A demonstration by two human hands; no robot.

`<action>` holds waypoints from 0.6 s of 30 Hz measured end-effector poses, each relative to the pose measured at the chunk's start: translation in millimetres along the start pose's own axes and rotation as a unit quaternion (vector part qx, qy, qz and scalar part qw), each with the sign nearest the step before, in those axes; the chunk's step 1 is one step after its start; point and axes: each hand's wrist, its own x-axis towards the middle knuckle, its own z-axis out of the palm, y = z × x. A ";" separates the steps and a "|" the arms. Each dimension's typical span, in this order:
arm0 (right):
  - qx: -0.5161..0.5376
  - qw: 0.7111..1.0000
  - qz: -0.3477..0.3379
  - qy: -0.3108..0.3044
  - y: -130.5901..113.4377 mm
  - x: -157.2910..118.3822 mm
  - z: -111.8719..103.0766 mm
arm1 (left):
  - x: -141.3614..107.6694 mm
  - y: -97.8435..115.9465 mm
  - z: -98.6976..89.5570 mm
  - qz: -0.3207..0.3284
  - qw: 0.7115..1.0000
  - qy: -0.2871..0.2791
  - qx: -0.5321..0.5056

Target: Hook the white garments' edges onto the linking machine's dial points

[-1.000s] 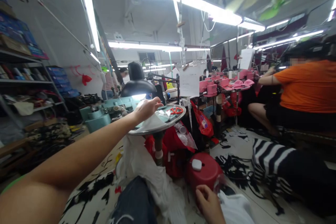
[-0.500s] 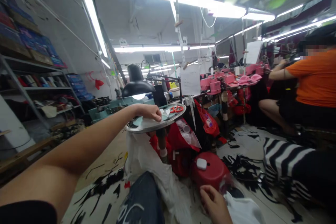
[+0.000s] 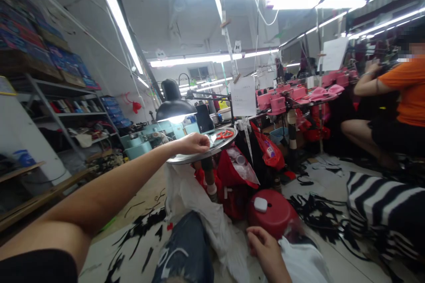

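My left hand rests over the near edge of a round glass-topped table, its fingers curled closed. Whether it holds anything is hidden. Just beyond its knuckles lies a crumpled white scrap, beside red-handled scissors. Low in the view, my right hand hovers with loosely curled fingers, a little apart, and nothing visible in them. White cloth lies beside its wrist, and a red stool carrying a small white case stands just past it. More white fabric hangs from the table over my jeans.
A black lamp shines by the table. Pink sewing machines line the back right, where a person in an orange shirt sits. Black strips litter the floor near striped fabric. Shelves stand left.
The view has turned slightly left, so most things sit further right in it. My left hand stays on the table, and my right hand is a little higher and further left in the view.
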 end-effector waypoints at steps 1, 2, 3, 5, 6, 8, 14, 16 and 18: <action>0.008 1.000 0.000 -0.004 -0.1 0.3 -0.7 | -0.6 0.9 -1.0 0.002 1.000 0.004 0.017; 0.016 1.000 0.000 -0.008 -0.6 0.6 -1.4 | -1.1 2.3 -2.5 0.003 0.999 0.007 0.033; 0.022 1.000 0.000 -0.009 -1.8 0.6 -1.6 | -1.5 4.7 -4.4 0.004 0.999 0.008 0.049; 0.030 1.000 0.002 -0.006 -6.7 -0.8 0.0 | -3.0 14.2 -8.0 0.005 0.997 0.023 0.075; 0.029 1.000 0.004 -0.002 -10.4 -2.0 1.4 | -4.7 21.3 -9.0 0.008 0.996 0.042 0.084; 0.021 1.000 0.006 0.014 -18.0 -2.3 2.5 | -11.3 37.2 -7.3 0.015 0.989 0.116 0.088; -0.032 0.980 -0.069 0.183 -32.6 -4.5 -69.8 | -68.8 56.8 84.9 0.080 0.939 0.325 -0.076; -0.059 0.958 -0.097 0.263 -43.0 -23.8 -113.1 | -91.1 68.6 157.7 0.008 0.943 0.166 -0.287; -0.113 0.937 -0.097 0.315 -51.4 -43.3 -149.7 | -107.4 87.4 237.1 -0.180 0.830 -0.023 -0.528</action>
